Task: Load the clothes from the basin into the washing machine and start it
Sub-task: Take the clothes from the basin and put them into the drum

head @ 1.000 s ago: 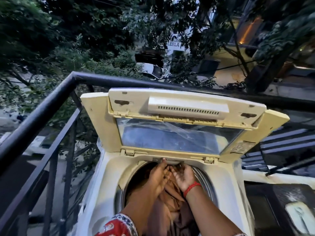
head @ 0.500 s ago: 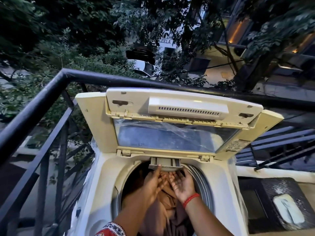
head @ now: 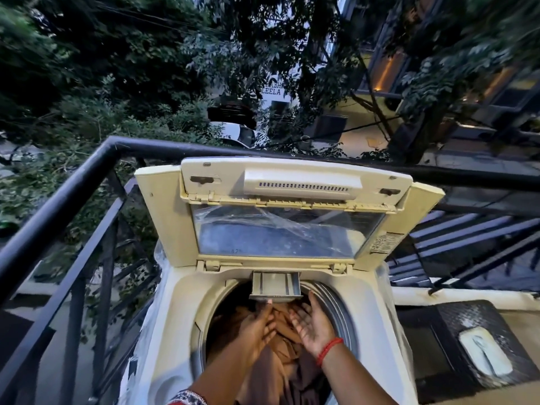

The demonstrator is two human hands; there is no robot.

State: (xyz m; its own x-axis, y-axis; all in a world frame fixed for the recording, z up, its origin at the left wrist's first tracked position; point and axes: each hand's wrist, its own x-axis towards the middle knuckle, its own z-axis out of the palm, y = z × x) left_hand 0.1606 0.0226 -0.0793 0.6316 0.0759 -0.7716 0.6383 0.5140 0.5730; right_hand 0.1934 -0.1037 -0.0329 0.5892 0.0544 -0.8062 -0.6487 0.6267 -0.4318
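Both my hands are inside the drum opening of the top-loading washing machine (head: 181, 317). My left hand (head: 257, 328) lies fingers-down on the brown clothes (head: 280, 372); my right hand (head: 314, 324) is palm-up, fingers spread, gripping nothing. Neither hand has a closed hold on the fabric that I can see. The clothes sit heaped in the drum, near its mouth. The basin is not in view.

Risks, as I judge them:
- The detergent drawer (head: 276, 285) juts out over the far rim, just above my fingertips; lifting my hands carelessly could knock it.
- The lid (head: 163, 217) stands propped open at the far side; a bump could drop it on my wrists.
- The load is piled high on one side; left bunched, it may spin unbalanced or catch under the lid.
- My red wrist thread (head: 330, 350) could snag on the fabric.

Writing: "LEELA" on a far building sign (head: 270, 90), the line above it partly hidden by leaves. Sticker (head: 385, 242) on the lid's right edge: too small to read.
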